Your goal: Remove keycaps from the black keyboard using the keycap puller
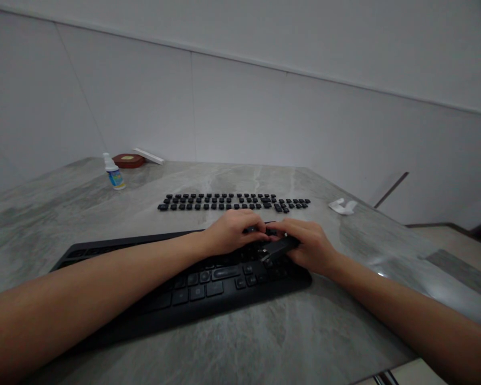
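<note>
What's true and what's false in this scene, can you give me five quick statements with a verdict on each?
1. The right hand holds a dark tool. True.
2. The bottle stands beside the white scrap. False: the bottle is on the far left, near a reddish-brown box, and the white scrap is on the right.
3. Loose keys lie in rows beyond the keyboard. True.
4. The keyboard has no keys on it. False: several, including a long one, are on it.
5. Both forearms reach over the table. True.
</note>
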Demonstrator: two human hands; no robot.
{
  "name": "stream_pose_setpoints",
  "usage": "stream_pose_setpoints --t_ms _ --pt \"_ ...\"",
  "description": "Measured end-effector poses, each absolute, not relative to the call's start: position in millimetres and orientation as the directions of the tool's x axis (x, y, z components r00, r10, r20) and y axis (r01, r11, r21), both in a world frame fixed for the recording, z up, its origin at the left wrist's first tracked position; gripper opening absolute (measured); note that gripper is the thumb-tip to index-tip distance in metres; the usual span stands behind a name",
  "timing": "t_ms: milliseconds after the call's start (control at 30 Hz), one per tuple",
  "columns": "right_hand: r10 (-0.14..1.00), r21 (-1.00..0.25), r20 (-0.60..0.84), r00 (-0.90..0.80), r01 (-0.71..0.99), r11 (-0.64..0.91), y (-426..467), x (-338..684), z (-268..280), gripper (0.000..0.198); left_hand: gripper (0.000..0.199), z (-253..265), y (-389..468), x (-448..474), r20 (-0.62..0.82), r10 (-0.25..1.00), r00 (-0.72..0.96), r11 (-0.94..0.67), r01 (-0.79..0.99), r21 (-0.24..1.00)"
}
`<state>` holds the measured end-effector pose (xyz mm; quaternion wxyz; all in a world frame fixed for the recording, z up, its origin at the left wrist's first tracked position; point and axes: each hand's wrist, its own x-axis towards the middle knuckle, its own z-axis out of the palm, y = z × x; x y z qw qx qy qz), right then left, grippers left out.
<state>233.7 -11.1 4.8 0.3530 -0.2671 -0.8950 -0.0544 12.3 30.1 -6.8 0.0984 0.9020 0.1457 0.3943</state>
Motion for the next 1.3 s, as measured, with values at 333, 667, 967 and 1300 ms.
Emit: stream_pose_setpoints --t_ms 333,667,967,1300 --pt "0.463 -0.069 0.629 -0.625 0.548 0.834 -6 242 6 0.02 0.032 -6 25 12 0.566 0.432 0.702 -0.879 0.189 0.437" --pt "0.436 0.057 0.589 -0.681 0.572 0.818 1 247 3 0.018 0.073 -9 27 13 0.492 0.475 0.73 -0.821 0.166 0.547" --pt "0.443 0.059 0.621 -0.647 0.602 0.797 3 246 -4 0.021 0.073 -7 27 14 0.503 0.545 0.671 -0.757 0.137 0.638" --pt "0.852 -0.306 0.398 -0.341 0.826 0.473 69 325 8 0.024 0.069 -7 28 16 0.511 0.535 0.673 -0.78 0.161 0.605"
